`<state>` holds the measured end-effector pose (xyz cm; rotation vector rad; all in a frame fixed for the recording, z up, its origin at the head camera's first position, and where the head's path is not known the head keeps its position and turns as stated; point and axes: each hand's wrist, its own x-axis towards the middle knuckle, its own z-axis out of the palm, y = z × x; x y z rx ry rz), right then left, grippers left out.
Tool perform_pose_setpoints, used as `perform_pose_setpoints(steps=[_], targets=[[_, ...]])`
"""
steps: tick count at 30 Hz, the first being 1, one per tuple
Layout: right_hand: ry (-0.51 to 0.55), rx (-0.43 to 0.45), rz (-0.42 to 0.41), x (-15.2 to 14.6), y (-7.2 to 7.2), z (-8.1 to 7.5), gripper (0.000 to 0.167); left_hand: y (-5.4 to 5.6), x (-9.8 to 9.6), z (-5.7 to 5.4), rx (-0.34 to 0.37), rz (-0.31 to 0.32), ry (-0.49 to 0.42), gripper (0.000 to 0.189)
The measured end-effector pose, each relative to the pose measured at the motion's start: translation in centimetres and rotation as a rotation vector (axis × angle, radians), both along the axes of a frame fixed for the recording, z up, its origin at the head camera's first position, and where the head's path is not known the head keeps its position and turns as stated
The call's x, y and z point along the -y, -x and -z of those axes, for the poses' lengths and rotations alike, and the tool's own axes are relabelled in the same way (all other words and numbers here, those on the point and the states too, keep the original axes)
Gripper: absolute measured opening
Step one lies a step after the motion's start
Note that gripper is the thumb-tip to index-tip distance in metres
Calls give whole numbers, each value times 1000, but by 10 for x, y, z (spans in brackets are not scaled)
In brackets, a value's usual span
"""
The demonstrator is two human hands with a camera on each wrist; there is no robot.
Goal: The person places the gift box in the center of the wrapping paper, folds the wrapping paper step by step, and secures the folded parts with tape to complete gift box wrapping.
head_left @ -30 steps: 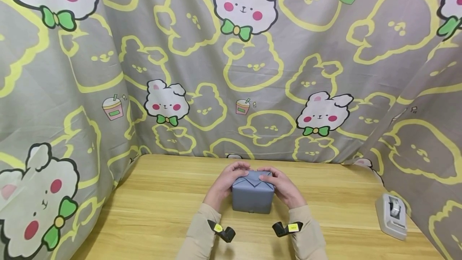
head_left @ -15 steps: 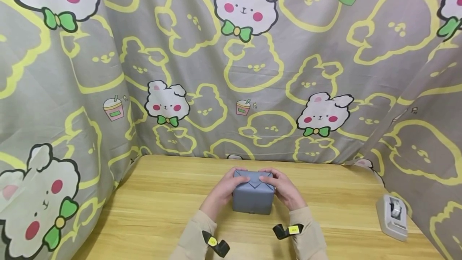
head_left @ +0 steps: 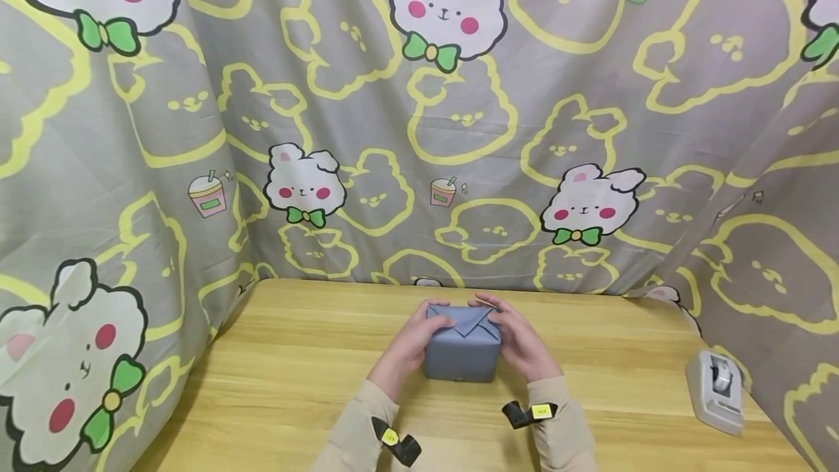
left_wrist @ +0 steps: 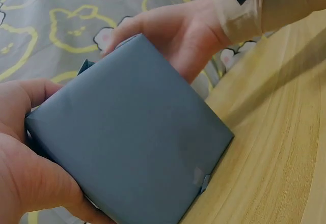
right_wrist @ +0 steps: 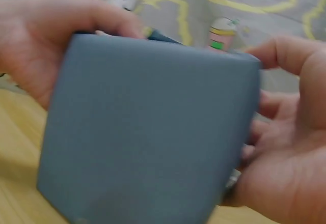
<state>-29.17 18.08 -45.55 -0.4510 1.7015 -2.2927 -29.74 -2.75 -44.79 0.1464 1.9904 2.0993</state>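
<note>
A box wrapped in blue-grey paper (head_left: 462, 361) stands on the wooden table between both hands. Folded paper flaps cross on its top, the uppermost slightly raised. My left hand (head_left: 408, 347) grips the left side, its thumb lying on the top fold. On the opposite side my right hand (head_left: 526, 347) holds the box, thumb at the top right edge and fingers along the side and back. A bit of clear tape (left_wrist: 198, 175) shows low on the front face in the left wrist view. Behind the top edge, a dark flap of paper (right_wrist: 164, 37) sticks up in the right wrist view.
A grey tape dispenser (head_left: 717, 393) sits near the table's right edge. Patterned curtain (head_left: 387, 188) hangs behind and along both sides of the wooden table (head_left: 301, 355). Black wrist mounts (head_left: 396, 443) are strapped over the beige sleeves.
My right thumb has moved outward from the middle of the top to its right edge, and the flap there has loosened and lifted. My left thumb came down onto the fold.
</note>
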Motion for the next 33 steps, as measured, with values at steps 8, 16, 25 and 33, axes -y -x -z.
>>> perform_pose_setpoints(steps=[8, 16, 25, 33], targets=[[39, -105, -153, -13, 4, 9, 54, 0, 2, -2, 6, -6, -22, 57], [-36, -93, -94, -9, 3, 5, 48, 0, 2, -3, 9, -3, -18, 62], [-210, 53, 101, 12, 0, -5, 52, 0, 0, -3, 14, -7, 10, 67], [-249, 72, 162, 17, -1, -7, 55, 1, 2, -2, 37, 24, -36, 61]])
